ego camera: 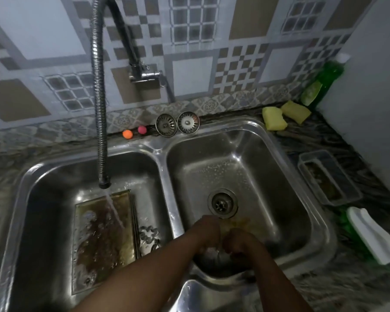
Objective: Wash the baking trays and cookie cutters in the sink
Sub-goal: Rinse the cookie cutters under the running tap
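Head view: left hand [208,233], right hand [239,243] curling together in sink [270,174], grip untellable; baking tray [104,242] sitting grimy, cookie cutters [149,238] waiting, most washing remaining.

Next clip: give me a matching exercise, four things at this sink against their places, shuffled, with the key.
1 baking tray
2 cookie cutters
3 yellow sponges
4 sink strainers

A on the counter behind the right basin
B under the stream from the tap
C on edge against the wall tiles
D between the tray and the basin divider

Pairs: 1-B, 2-D, 3-A, 4-C
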The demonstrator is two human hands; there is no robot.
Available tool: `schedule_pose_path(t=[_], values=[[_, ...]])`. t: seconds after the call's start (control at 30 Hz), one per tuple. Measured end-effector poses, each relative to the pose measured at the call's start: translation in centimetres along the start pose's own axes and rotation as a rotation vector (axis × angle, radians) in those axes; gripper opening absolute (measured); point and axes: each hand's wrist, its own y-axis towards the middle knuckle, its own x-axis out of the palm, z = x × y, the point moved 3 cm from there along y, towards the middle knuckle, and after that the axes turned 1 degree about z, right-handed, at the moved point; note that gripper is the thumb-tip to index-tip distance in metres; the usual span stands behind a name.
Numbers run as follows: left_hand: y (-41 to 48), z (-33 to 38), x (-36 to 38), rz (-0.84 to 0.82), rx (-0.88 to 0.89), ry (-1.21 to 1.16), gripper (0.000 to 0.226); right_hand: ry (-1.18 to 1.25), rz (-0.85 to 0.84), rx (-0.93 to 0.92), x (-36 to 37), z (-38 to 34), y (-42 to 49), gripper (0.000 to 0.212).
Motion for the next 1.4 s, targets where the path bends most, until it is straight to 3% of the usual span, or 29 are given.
schedule_pose_path(t=[0.17,0.3,0.37,0.47,0.57,0.7,0.77,0.87,0.93,1.0,1.03,1.13,1.2,1.3,1.4], values=[[-4.3,-2.5,-7.4,0.380,-0.009,-0.403,0.046,0.052,0.270,-0.139,-4.7,-6.0,-1.8,0.029],[-9.2,-8.9,-10.4,0.688,-0.111,-0.661,0.025,0.121,0.507,-0.384,-6.1,-13.7,-6.0,0.027],[-11.5,-12.8,-10.0,0.767,-0.209,-0.746,0.014,0.216,0.501,-0.470,-4.8,-17.2,-6.7,0.028],[-14.0,-18.2,-7.9,0.805,-0.381,-0.812,0.018,0.120,0.358,-0.548,-0.2,-21.8,-7.0,0.023],[-15.0,-21.9,-4.7,0.756,-0.480,-0.897,0.018,-0.077,0.228,-0.407,6.2,-22.5,-4.8,0.026],[-15.4,-24.1,-2.2,0.699,-0.498,-0.850,0.010,-0.297,0.272,-0.454,10.6,-22.3,-2.3,0.042],[-15.8,-24.4,-2.1,0.717,-0.477,-0.775,0.011,-0.368,0.282,-0.484,11.1,-22.7,-1.8,0.040],[-15.8,-24.8,-2.1,0.734,-0.480,-0.851,0.014,-0.347,0.276,-0.451,11.0,-23.0,-1.4,0.031],[-15.3,-24.8,-2.2,0.761,-0.460,-0.962,0.010,-0.177,0.337,-0.469,10.2,-23.6,-1.6,0.019],[-14.7,-24.3,-2.7,0.829,-0.424,-1.138,0.004,0.249,0.342,-0.513,9.2,-25.0,-2.9,0.010],[-14.4,-24.1,-3.2,0.858,-0.394,-1.199,0.010,0.486,0.293,-0.516,8.8,-25.9,-4.1,0.013],[-14.0,-22.7,-4.6,0.806,-0.264,-1.403,0.025,1.035,-0.111,-0.424,9.0,-28.2,-6.4,0.024],[-13.7,-22.2,-5.1,0.777,-0.227,-1.456,0.030,1.189,-0.240,-0.383,8.8,-29.1,-7.0,0.033],[-13.7,-21.7,-5.9,0.804,-0.175,-1.417,0.031,1.416,-0.283,-0.304,7.9,-29.9,-7.6,0.034],[-14.2,-20.6,-7.3,0.835,-0.154,-1.466,0.024,1.344,-0.169,-0.299,6.9,-30.6,-8.2,0.033]])
